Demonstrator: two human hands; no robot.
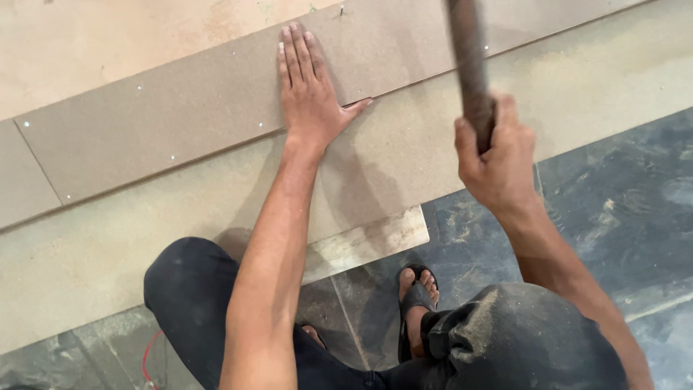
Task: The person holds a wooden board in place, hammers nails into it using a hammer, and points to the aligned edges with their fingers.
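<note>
The left hand (307, 90) is laid flat, palm down, on a brown strip of board (180, 115), with the fingers (296, 50) stretched straight and held close together and the thumb spread out to the side along the strip's near edge. The strip is set across a wider, paler sheet of board (404, 144) that lies on the floor, and small bright nail heads (173, 157) are seen dotted along its edges. A small dark nail (341, 10) is seen standing in the strip just beyond the fingertips, near the upper edge of the view. The right hand (498, 155) is raised over the sheet, well to the right of the left hand, and its fingers are wrapped tightly round a dark wooden handle (469, 58). The handle is blurred, and its upper end is cut off by the frame, so the kind of tool cannot be told. A pale offcut of board (375, 242) lies against the near edge of the sheet. Below it a grey, dust-streaked floor (621, 202) is shown, on which a foot in a dark sandal (416, 307) is planted between knees clad in dusty dark trousers (520, 339). A thin red wire (148, 354) is seen at the lower left.
</note>
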